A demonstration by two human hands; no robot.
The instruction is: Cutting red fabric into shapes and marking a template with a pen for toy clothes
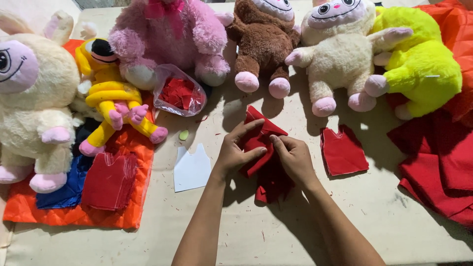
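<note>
Both hands meet at the middle of the table over a folded piece of red felt (259, 133). My left hand (235, 150) grips its left side, thumb across the cloth and fingers stretched up along the edge. My right hand (292, 157) pinches the felt from the right, fingertips touching the left thumb. More of the red cloth (270, 186) hangs crumpled under the right wrist. A cut red vest-shaped piece (343, 151) lies flat just right of my right hand. A white paper pattern (192, 169) of the same shape lies left of my left hand.
Plush toys line the far edge: cream rabbit (34, 98), yellow doll (114, 93), pink (172, 34), brown (263, 39), cream (337, 54), neon yellow (423, 64). A clear bag of red scraps (180, 93) sits by the pink toy. Red cut pieces (109, 180) lie on orange quilted cloth (64, 214). Red fabric (438, 167) is piled right.
</note>
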